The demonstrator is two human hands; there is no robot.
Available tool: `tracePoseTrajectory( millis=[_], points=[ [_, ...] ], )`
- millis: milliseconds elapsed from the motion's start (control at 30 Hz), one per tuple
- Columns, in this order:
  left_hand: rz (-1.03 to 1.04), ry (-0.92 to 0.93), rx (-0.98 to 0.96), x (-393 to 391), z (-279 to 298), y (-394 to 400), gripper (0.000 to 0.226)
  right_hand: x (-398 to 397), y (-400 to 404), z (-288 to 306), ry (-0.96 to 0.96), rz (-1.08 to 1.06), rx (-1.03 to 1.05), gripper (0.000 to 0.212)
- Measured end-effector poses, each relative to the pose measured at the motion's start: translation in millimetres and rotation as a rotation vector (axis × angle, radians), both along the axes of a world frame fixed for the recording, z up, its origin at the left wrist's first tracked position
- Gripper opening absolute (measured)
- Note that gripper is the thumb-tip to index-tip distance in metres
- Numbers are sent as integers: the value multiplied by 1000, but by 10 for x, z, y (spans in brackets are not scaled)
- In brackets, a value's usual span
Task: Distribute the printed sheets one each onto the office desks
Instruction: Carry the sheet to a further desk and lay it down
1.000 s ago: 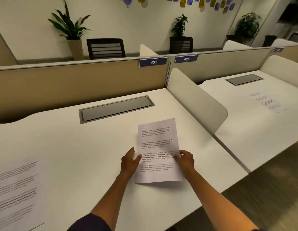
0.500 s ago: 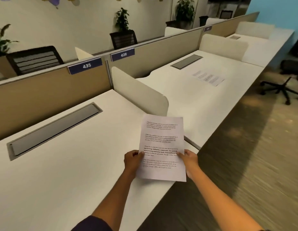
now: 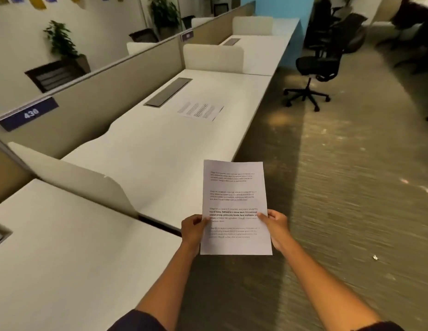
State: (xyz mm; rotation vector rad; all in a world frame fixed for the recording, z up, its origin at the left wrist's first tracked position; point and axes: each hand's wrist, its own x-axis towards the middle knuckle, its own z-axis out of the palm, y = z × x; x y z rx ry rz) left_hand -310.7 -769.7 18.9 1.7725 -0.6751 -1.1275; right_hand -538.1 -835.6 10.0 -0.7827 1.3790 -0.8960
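I hold a printed sheet (image 3: 234, 199) with both hands, upright in the air over the front edge of the desks and the carpet. My left hand (image 3: 192, 229) grips its left edge and my right hand (image 3: 275, 225) grips its right edge. The near white desk (image 3: 64, 259) lies at lower left. Beyond a low divider (image 3: 76, 180) is the second desk (image 3: 160, 144), marked 436, with another printed sheet (image 3: 200, 111) lying flat on it. A third desk (image 3: 260, 48) stands further back, behind another divider.
Beige partition panels (image 3: 107, 91) run along the back of the desks. Grey cable trays (image 3: 168, 91) are set into the desktops. A black office chair (image 3: 320, 65) stands on the carpet (image 3: 339, 187) to the right. Potted plants (image 3: 62, 44) stand by the far wall.
The sheet has been lifted off the near desk and carried right, past the desk's front edge. My view has swung right along the desk row, bringing the office chair and carpet into view.
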Motion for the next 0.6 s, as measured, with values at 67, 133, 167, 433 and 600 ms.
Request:
tracePoseTrajectory(
  millis=[67, 133, 167, 433, 600],
  points=[
    [-66, -14, 5, -256, -14, -256, 9, -286, -157, -8, 0, -55, -4, 7],
    [-141, -20, 9, -511, -53, -520, 12, -577, -315, -20, 20, -118, -5, 8],
    [-173, -21, 8, -630, -75, -650, 12, -713, -389, -26, 35, -146, -3, 8],
    [-352, 2, -17, -1343, -203, -1910, 10, -1488, -1147, -87, 100, -342, 5, 5],
    [-437, 33, -48, -1603, -248, -2994, 13, -1807, -2020, -43, 150, -434, -3, 11]
  ],
)
